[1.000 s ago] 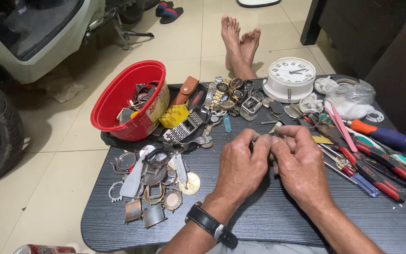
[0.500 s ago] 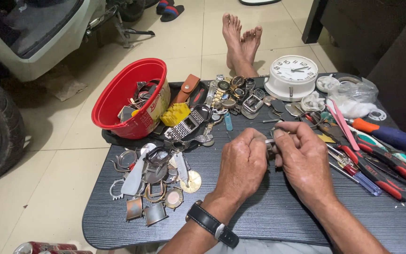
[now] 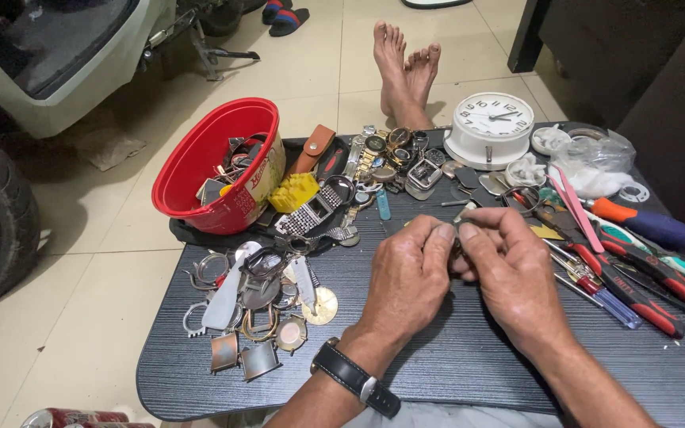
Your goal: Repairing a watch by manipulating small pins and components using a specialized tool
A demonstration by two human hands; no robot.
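Small metal watch part point(image 3: 455, 230) sits pinched between both hands over the dark table point(image 3: 453, 364). Left hand point(image 3: 407, 273) and right hand point(image 3: 509, 265) are both clamped on it, fingertips meeting. Looks like mid-fiddling; the next move needs a steady grip and probably one of the screwdrivers point(image 3: 644, 223) nearby.

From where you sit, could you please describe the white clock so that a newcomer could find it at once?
Start at the dark table and look to its far edge, right of the red bucket and beyond both hands. There lies the white clock, face up. It is the only large round white dial, far bigger than the wristwatches heaped to its left.
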